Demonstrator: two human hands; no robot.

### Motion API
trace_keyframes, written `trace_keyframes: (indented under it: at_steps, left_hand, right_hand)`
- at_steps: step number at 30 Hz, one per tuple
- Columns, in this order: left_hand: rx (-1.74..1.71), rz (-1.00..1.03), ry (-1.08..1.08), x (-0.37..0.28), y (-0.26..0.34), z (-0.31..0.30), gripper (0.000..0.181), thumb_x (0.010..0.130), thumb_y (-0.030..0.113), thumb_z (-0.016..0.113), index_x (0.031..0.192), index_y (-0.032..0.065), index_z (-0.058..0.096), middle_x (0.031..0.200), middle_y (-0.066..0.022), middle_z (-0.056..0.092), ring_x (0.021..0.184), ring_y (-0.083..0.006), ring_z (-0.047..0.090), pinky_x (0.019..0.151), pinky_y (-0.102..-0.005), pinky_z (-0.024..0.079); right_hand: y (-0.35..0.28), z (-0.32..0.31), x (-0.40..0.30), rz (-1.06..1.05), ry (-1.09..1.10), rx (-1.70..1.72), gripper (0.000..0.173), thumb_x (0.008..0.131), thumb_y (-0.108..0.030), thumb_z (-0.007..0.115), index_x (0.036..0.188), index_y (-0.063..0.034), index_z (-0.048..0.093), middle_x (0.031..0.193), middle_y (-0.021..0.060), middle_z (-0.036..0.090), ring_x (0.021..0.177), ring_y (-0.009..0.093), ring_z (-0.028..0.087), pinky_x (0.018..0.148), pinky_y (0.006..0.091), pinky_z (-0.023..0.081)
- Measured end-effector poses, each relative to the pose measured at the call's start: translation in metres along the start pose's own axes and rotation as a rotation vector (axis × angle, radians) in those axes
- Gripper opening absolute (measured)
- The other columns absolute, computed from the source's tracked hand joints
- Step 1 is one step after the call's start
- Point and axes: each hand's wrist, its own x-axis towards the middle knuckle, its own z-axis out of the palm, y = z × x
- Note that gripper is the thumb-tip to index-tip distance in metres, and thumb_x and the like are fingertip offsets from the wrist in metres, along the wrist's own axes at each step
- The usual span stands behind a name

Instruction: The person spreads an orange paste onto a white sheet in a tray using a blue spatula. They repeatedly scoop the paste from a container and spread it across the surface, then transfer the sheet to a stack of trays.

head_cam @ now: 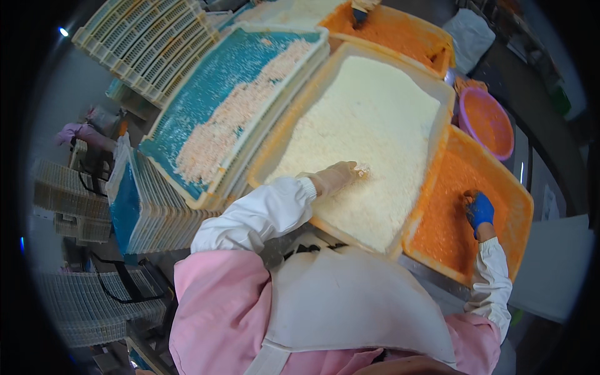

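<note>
My left hand [335, 178], in a thin translucent glove, reaches over a yellowish plastic tub [262, 161] filled with pale crumbs [370, 112]. Its fingertips touch a small crumb-covered lump [362, 170]; whether they grip it is unclear. To the right, my right hand [480, 211] wears a blue glove with smeared fingertips. It hovers over or just touches an orange wet mixture [445, 211] in a second tub [518, 201]. The fingers are curled, and what lies inside them is hidden. White sleeve covers run up both forearms.
On the left, a teal-lined tray [201, 108] holds a band of pinkish crumbed pieces [234, 117]. Stacked trays [145, 47] stand beyond it. Another person's gloved hand [360, 16] dips into a far orange tub [393, 35]. A pink basin [487, 122] stands at right.
</note>
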Motion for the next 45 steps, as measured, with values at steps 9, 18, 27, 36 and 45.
trace_keyframes:
  at_steps: [9, 18, 27, 36, 45]
  left_hand:
    - [-0.511, -0.143, 0.411, -0.038, 0.036, -0.247, 0.030, 0.092, 0.034, 0.041, 0.106, 0.0103, 0.052, 0.084, -0.0065, 0.047, 0.054, -0.0101, 0.041, 0.044, -0.0206, 0.037]
    - [-0.091, -0.184, 0.524, 0.068, -0.067, -0.356, 0.049, 0.090, 0.040, 0.041, 0.124, 0.0060, 0.042, 0.115, -0.0153, 0.049, 0.097, -0.0204, 0.050, 0.090, -0.0335, 0.036]
    - [-0.559, 0.030, 0.463, 0.087, -0.095, -0.353, 0.061, 0.086, 0.045, 0.045, 0.128, 0.0017, 0.036, 0.132, -0.0167, 0.037, 0.118, -0.0258, 0.039, 0.101, -0.0328, 0.026]
    - [0.555, 0.281, 0.051, -0.005, 0.073, -0.205, 0.036, 0.083, 0.026, 0.053, 0.109, 0.0021, 0.056, 0.104, -0.0167, 0.059, 0.088, -0.0303, 0.059, 0.082, -0.0343, 0.043]
    - [0.711, 0.181, -0.189, 0.090, 0.053, -0.099, 0.043, 0.077, 0.028, 0.059, 0.109, 0.0010, 0.056, 0.098, -0.0179, 0.061, 0.089, -0.0313, 0.058, 0.080, -0.0326, 0.045]
  right_hand:
    - [0.014, 0.004, 0.001, 0.269, -0.168, -0.288, 0.020, 0.077, -0.020, 0.054, 0.084, -0.0029, 0.061, 0.090, 0.0218, 0.059, 0.084, 0.038, 0.057, 0.067, 0.0412, 0.045]
    - [0.032, 0.023, 0.005, 0.166, -0.089, -0.543, 0.016, 0.079, -0.015, 0.050, 0.082, -0.0041, 0.060, 0.086, 0.0171, 0.061, 0.081, 0.036, 0.058, 0.069, 0.0421, 0.047]
    - [0.000, -0.023, -0.007, 0.119, 0.265, -0.154, 0.019, 0.077, -0.017, 0.058, 0.078, 0.0024, 0.059, 0.079, 0.0251, 0.058, 0.078, 0.037, 0.057, 0.063, 0.0395, 0.045]
    - [-0.126, -0.090, 0.008, -0.398, 0.353, 0.369, 0.022, 0.079, 0.001, 0.053, 0.100, -0.0030, 0.057, 0.094, 0.0100, 0.058, 0.087, 0.021, 0.057, 0.076, 0.0280, 0.045]
    - [-0.076, 0.020, 0.057, -0.321, 0.206, 0.328, 0.018, 0.075, -0.005, 0.051, 0.092, -0.0039, 0.057, 0.087, 0.0118, 0.061, 0.078, 0.026, 0.057, 0.070, 0.0329, 0.045]
